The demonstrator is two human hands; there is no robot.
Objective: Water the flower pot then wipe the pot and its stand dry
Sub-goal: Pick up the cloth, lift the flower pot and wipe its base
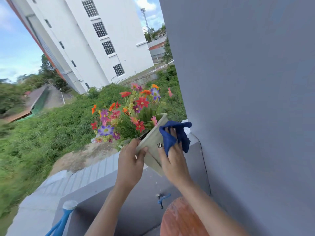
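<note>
The flower pot (151,147) is tilted, its mouth leaning toward ten o'clock over the ledge (105,181). The left hand (130,165) grips its near rim. The right hand (173,160), nearer the pot's side wall, presses a blue cloth (172,135) against it at two o'clock.

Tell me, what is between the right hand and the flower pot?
A blue cloth, seen in the head view; the right hand presses it against the pot.
</note>
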